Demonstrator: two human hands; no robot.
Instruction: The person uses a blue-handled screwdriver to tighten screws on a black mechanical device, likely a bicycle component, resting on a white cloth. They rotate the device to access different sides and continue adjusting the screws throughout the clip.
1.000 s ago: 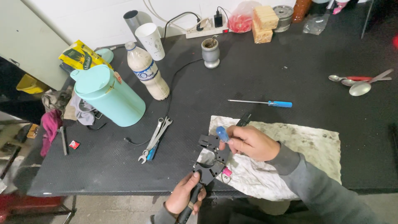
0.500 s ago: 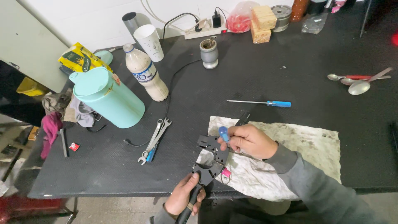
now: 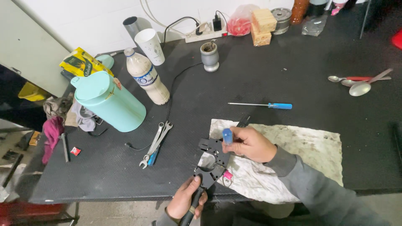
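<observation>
My right hand (image 3: 250,144) grips a small screwdriver with a blue handle (image 3: 227,136), held upright with its tip down on a flat black frame part (image 3: 211,161). My left hand (image 3: 185,201) holds the black arm of that part at the table's near edge. The frame lies partly on a stained white cloth (image 3: 301,155). A small pink piece (image 3: 227,175) sits under the frame by the cloth.
On the black table (image 3: 268,79): a second blue-handled screwdriver (image 3: 261,105), several wrenches (image 3: 155,142), a mint jug (image 3: 108,102), a plastic bottle (image 3: 146,79), a paper cup (image 3: 150,46), a grey cup (image 3: 210,56), spoons (image 3: 362,83), a power strip (image 3: 205,34).
The view has shifted slightly. My right hand has moved the blue-handled screwdriver a little on the frame; my left hand keeps its hold.
</observation>
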